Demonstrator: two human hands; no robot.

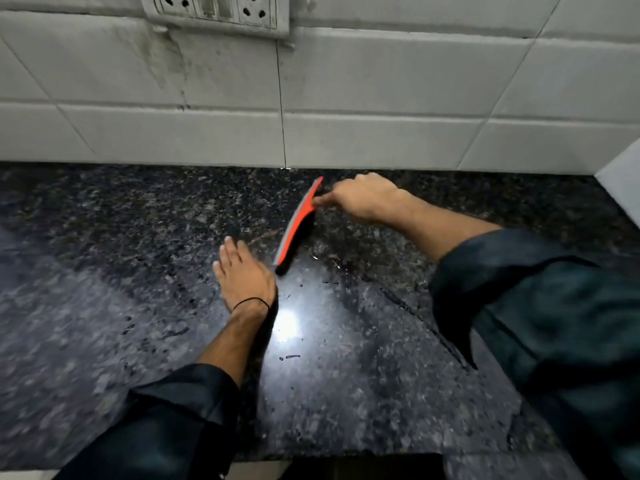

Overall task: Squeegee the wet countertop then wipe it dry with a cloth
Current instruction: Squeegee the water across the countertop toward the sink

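The squeegeeing seems to be under way. It goes best with the blade edge kept flat, even pressure and one steady stroke. The squeegee [298, 225] stands slanted on the wet worktop [104, 237]. The right hand [363, 199] grips its far half. The left hand [242, 271] lies flat, fingers straight, just beside its near end.

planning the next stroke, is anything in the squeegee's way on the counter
Only the left hand, flat on the counter just left of the squeegee, by its near end. The right hand holds it; nothing else visible.
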